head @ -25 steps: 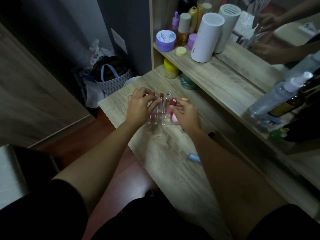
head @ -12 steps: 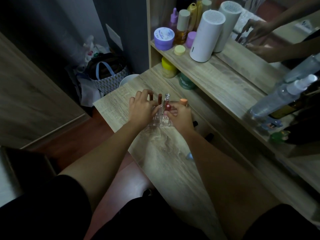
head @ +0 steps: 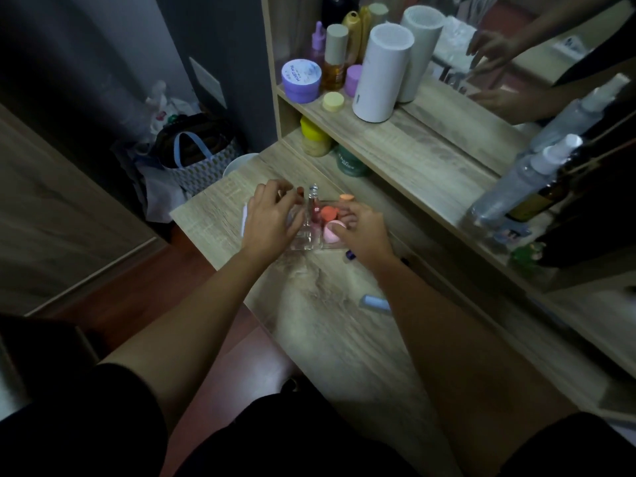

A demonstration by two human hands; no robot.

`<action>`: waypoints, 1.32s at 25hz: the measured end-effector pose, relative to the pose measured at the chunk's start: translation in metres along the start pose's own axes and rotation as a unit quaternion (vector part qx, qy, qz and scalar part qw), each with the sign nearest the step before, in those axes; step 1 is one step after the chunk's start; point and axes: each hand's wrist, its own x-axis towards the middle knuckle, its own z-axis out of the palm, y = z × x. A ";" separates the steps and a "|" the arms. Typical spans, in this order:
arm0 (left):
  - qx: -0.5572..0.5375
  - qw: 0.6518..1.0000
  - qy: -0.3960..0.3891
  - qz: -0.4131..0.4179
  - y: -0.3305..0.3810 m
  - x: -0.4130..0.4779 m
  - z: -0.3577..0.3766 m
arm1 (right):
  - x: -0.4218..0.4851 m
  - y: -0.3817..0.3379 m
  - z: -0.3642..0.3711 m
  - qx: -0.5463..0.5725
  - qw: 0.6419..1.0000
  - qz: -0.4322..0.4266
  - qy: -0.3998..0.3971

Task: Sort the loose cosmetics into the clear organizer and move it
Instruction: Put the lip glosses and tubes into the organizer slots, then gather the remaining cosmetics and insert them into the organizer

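The clear organizer (head: 307, 241) sits on the wooden tabletop (head: 330, 304) between my hands. A red lip tint tube (head: 315, 211) stands upright in it, beside an orange sponge (head: 329, 213), a pink sponge (head: 331, 233) and a peach sponge (head: 345, 198). My left hand (head: 272, 220) curls around the organizer's left side. My right hand (head: 365, 230) grips the right side, thumb resting on the pink sponge. A light blue tube (head: 375, 302) lies loose on the table by my right forearm. A small dark purple item (head: 350, 255) pokes out under my right wrist.
A shelf (head: 406, 149) rises behind the table with a white cylinder (head: 380, 74), a purple jar (head: 301, 79), bottles and a yellow jar (head: 315, 139) and green jar (head: 351, 163) under it. A mirror (head: 516, 63) and spray bottle (head: 523, 180) stand at right. A bag (head: 196, 156) sits on the floor at left.
Both hands stay on the organizer, which has barely shifted. My right hand has drawn back slightly, so the orange and pink sponges show more.
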 end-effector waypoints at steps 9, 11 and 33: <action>-0.069 0.988 -0.102 0.097 0.016 -0.021 0.029 | -0.015 0.031 -0.031 -0.027 0.999 0.023 -0.038; -0.062 0.984 -0.134 0.101 0.025 -0.028 0.038 | -0.029 0.039 -0.039 -0.063 0.997 0.019 -0.044; -0.007 0.966 -0.240 -0.091 0.041 -0.039 0.074 | -0.083 0.042 -0.021 -0.318 0.906 -0.065 -0.271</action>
